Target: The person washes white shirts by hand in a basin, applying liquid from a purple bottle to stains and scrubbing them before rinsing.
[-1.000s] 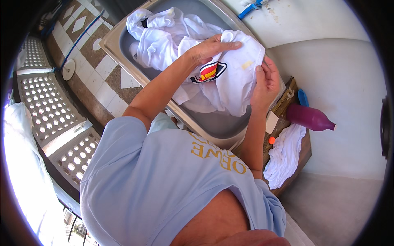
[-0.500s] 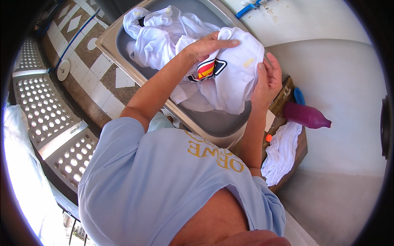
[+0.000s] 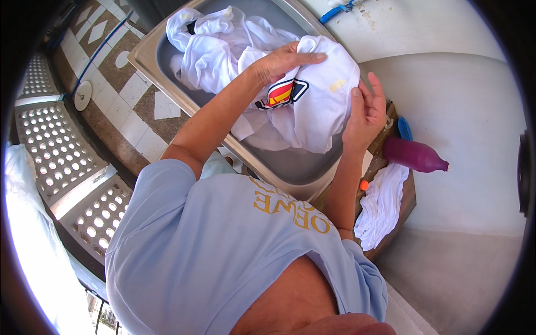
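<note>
Nearest me on the right, I see a folded white cloth (image 3: 382,207) on a wooden table (image 3: 406,202), with an orange cap (image 3: 364,185) beside it and a purple bottle (image 3: 414,154) just beyond. Farther on, my right hand (image 3: 365,114) touches the right edge of a white garment (image 3: 321,120); I can't tell whether its loosely curled fingers pinch it. My left hand (image 3: 280,62) grips the cloth, thumb on top. The garment's bulk lies in the basin (image 3: 312,167), spreading toward its far left.
</note>
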Motion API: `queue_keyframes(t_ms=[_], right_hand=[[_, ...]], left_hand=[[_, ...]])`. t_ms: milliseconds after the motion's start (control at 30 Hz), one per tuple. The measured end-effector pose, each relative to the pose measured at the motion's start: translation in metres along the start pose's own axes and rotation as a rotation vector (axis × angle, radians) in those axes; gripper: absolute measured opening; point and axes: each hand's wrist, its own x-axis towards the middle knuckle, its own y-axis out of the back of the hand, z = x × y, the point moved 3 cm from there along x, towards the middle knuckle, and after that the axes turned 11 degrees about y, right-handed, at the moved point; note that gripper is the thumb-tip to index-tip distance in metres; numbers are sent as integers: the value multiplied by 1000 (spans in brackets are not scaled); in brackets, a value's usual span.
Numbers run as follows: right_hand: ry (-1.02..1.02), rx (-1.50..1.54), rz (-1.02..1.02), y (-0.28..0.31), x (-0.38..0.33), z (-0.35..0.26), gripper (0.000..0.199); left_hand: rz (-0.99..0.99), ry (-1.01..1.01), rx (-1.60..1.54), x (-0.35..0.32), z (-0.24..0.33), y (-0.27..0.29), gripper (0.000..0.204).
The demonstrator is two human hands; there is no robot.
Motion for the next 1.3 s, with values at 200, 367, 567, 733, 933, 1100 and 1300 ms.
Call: queue_keyframes(t_ms=[200,367,567,733,933,1100,1300], right_hand=[[4,-19,-10,1,2,-2,42],[-12,-69,-65,2,5,4,43],[-20,-87,-44,3,4,22,42],[-28,-129,-57,12,5,35,44],[-55,-97,-28,14,0,41,44],[-60,-84,-7,18,-5,37,43],[16,-185,274,92,-33,28,46]], left_hand=[[-2,-4,77,-3,1,-2,42],[-106,23,226,-10,-4,-15,53],[-78,150,180,7,-24,-7,45],[-65,172,92,11,-30,-7,44],[-52,184,132,6,-27,-17,44],[-26,174,171,8,-32,-17,45],[51,164,238,12,-34,-15,40]])
